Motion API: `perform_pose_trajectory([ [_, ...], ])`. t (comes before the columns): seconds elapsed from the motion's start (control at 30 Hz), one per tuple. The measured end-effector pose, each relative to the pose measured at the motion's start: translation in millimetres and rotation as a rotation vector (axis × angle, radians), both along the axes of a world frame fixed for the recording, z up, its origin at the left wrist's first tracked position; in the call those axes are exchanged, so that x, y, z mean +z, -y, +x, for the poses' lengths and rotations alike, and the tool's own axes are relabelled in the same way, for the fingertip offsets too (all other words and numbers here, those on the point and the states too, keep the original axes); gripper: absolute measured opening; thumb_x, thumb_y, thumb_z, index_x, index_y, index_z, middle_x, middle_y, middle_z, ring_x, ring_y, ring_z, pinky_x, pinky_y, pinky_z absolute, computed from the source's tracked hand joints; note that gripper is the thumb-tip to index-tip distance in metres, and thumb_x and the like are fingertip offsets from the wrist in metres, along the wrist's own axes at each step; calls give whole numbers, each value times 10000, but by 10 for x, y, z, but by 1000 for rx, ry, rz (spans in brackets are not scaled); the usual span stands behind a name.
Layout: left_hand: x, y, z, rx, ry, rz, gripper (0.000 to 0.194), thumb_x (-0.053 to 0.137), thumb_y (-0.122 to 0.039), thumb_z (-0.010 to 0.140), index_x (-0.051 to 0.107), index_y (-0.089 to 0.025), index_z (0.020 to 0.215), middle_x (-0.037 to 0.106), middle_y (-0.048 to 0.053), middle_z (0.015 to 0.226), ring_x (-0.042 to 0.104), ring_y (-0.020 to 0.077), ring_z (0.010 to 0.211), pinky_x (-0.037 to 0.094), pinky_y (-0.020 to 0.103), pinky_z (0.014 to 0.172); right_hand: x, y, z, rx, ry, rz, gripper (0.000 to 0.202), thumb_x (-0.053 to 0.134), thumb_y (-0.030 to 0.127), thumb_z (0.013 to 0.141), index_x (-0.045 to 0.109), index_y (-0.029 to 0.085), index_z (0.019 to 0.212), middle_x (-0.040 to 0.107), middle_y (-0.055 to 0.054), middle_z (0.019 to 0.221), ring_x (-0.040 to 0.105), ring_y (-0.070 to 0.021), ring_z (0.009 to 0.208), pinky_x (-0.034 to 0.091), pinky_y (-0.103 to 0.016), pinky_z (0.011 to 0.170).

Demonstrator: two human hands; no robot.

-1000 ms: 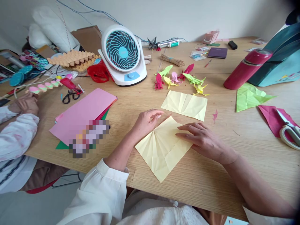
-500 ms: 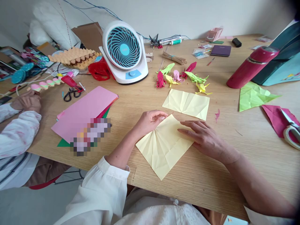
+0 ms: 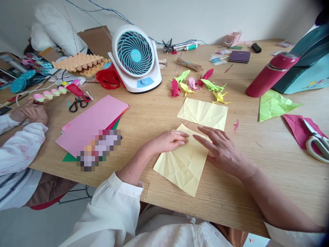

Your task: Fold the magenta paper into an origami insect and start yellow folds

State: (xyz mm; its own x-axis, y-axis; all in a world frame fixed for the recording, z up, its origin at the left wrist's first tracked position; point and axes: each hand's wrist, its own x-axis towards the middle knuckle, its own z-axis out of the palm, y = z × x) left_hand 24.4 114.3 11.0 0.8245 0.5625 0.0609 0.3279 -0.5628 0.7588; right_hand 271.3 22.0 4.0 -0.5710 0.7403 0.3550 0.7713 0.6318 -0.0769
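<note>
A creased pale yellow sheet (image 3: 181,168) lies on the wooden table in front of me. Over its upper left part rests my left hand (image 3: 171,141), its fingers together and pointing right, with nothing gripped that I can see. My right hand (image 3: 218,147) is at the sheet's upper right edge, fingers stretched out and spread. Just beyond both hands lies a second creased yellow sheet (image 3: 203,111). Behind that, several small folded paper figures (image 3: 190,85) in pink, green and yellow are grouped.
Pink paper (image 3: 95,120) is stacked at left, near black scissors (image 3: 74,105). A fan (image 3: 136,58) stands behind. A red flask (image 3: 271,75), green paper (image 3: 275,105) and white-handled scissors (image 3: 318,147) are at right. Another person's hands (image 3: 33,111) rest at far left.
The near yellow sheet has turned on the table, its bottom corner now farther right. My left hand has moved right and nearer, onto the sheet, while my right hand has shifted slightly left.
</note>
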Motion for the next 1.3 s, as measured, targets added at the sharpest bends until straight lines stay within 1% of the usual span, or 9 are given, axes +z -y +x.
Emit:
perform_pose_trajectory([
  [0.23,-5,7,-33,105,-48,87,266,551,-198,928,745,-228,1108,657,84,1318,612,208,1220,440,353,1064,35,124,-244,255,40,-11,440,460,82,943,533,176,1367,502,-172,1467,467,-305,1341,421,-536,1067],
  [0.43,-64,-16,-37,29,-22,144,176,621,-199,887,775,-227,968,672,93,1292,604,237,1230,418,395,1095,-77,-29,15,146,22,-23,340,478,100,949,593,143,1265,594,-170,1356,537,-293,1243,461,-471,982],
  [0.57,-85,7,-18,0,-29,192,176,592,-231,915,759,-194,875,673,101,1288,585,223,1261,430,379,1095,-85,-68,65,192,-34,-40,248,491,137,961,647,173,1151,677,-121,1223,611,-245,1095,462,-399,913],
  [0.77,181,158,29,127,94,316,213,576,-297,942,709,-186,1066,690,95,1232,613,211,1201,464,373,1055,98,13,14,47,30,114,206,491,105,948,682,145,1016,707,-78,898,598,-206,804,427,-355,765],
  [0.87,381,305,47,59,140,308,423,597,-421,926,602,-189,1280,625,111,1339,527,238,1314,409,400,1119,187,45,29,-94,87,193,194,510,105,938,688,138,1007,672,-71,835,558,-210,761,390,-348,695],
  [0.97,476,489,77,-37,9,317,961,730,-582,767,296,-184,1527,385,145,1562,344,294,1454,302,459,1197,225,53,44,-171,107,224,183,532,107,922,690,144,1006,651,-71,831,524,-216,758,366,-345,671],
  [1.03,477,605,101,-55,-100,343,1157,786,-586,697,141,-187,1570,240,149,1626,222,318,1503,249,493,1220,232,52,45,-193,111,232,175,539,118,916,692,146,997,637,-75,823,506,-223,758,356,-348,667],
  [1.17,444,755,117,-27,-210,368,952,684,-372,847,98,-168,1568,246,135,1627,220,270,1508,278,465,1216,239,61,19,-178,113,213,172,534,121,917,691,156,974,605,-72,790,486,-225,754,349,-353,677],
  [1.3,429,809,72,5,-250,449,517,424,-102,946,369,-144,1458,445,122,1523,386,204,1432,349,400,1186,247,86,-46,-44,72,166,171,514,139,938,682,164,914,593,-59,778,483,-201,722,363,-352,692],
])
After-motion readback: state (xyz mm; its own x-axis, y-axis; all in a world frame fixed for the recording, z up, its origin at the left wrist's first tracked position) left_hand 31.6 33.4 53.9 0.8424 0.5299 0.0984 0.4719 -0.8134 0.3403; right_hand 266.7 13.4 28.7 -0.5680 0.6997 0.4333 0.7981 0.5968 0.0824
